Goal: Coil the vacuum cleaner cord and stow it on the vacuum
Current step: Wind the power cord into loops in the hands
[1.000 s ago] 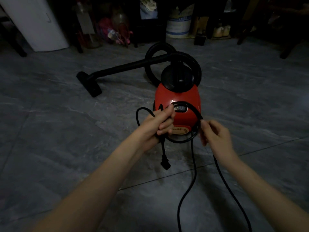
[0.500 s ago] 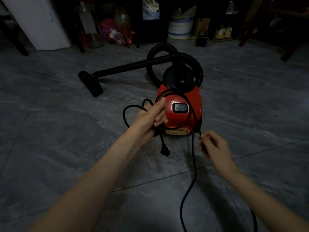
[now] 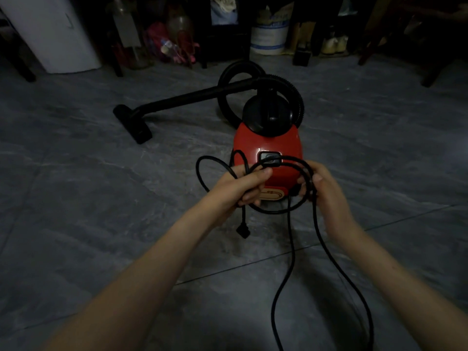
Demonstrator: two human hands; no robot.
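Observation:
A red canister vacuum (image 3: 268, 143) with a black top stands on the grey tiled floor in the middle of the view. Its black cord (image 3: 291, 249) runs from low on the vacuum's front towards me and loops back up. My left hand (image 3: 243, 186) grips several gathered loops of the cord in front of the vacuum, and the plug (image 3: 243, 231) dangles below it. My right hand (image 3: 321, 191) holds the far side of the loop, close to the vacuum's right front corner.
The black hose (image 3: 291, 89) arcs behind the vacuum, and the wand with its floor head (image 3: 134, 122) lies to the left. Along the back wall stand a white cabinet (image 3: 58, 34), bottles, a white bucket (image 3: 268, 39), shoes and dark furniture legs.
My right hand has risen from low beside the vacuum and brought another length of cord up to the loops. My left hand has lowered a little with the coil.

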